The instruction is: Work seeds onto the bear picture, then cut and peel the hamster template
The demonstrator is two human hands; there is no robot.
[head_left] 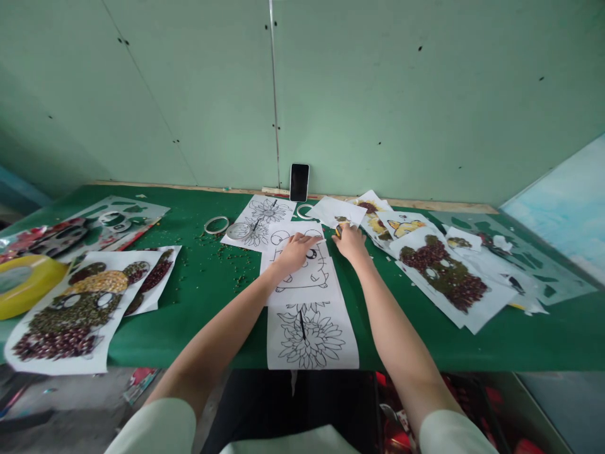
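Note:
My left hand (293,253) lies flat, fingers stretched, on a white sheet with a black-outlined cartoon animal (305,271). Just right of that sheet, my right hand (350,243) is closed around a small yellow-and-black tool (338,231), mostly hidden by the fingers. A white paper piece (338,211) lies just beyond the right hand. Below the cartoon sheet, a flower line drawing (312,340) reaches the table's front edge. Another flower drawing (265,214) lies behind and left, with a clear tape roll (239,231) on it.
On the green table (198,328), seed-covered pictures lie left (70,315) and right (444,271). Loose seeds (236,258) are scattered left of the drawings. A yellow tape roll (28,284) sits far left. A phone (299,182) leans against the back wall beside a white ring (304,211).

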